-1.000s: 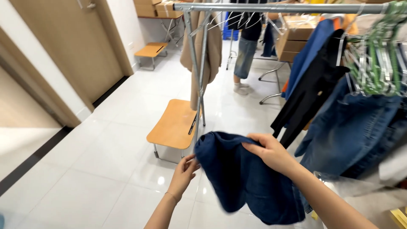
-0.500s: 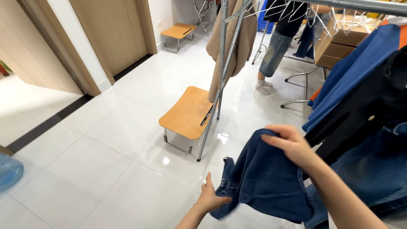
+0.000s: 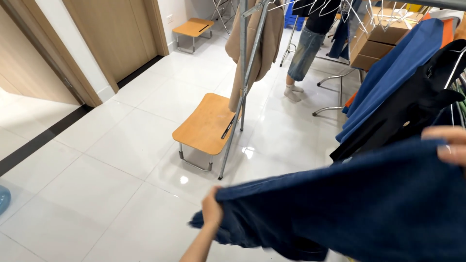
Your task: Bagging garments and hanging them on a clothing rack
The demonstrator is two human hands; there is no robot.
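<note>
We grip the dark blue jeans [image 3: 349, 204] with both hands: our left hand [image 3: 212, 208] closes on the low corner, our right hand [image 3: 446, 143] pinches the upper edge. The cloth stretches between them above the white floor [image 3: 121, 160]. Beyond stand a wooden stool [image 3: 206, 123], a metal rack [image 3: 245, 77] and hanging clothes [image 3: 398, 82].

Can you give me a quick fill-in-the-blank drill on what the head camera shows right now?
1. Both hands hold a dark blue denim garment stretched out; the left hand grips its ____ end as seen by the camera.
2. The right hand holds the garment near the ____ edge of the picture.
3. The low wooden table stands on a white ____ floor.
4. A beige coat hangs from the metal ____.

Missing words: left; right; tiled; rack
</note>
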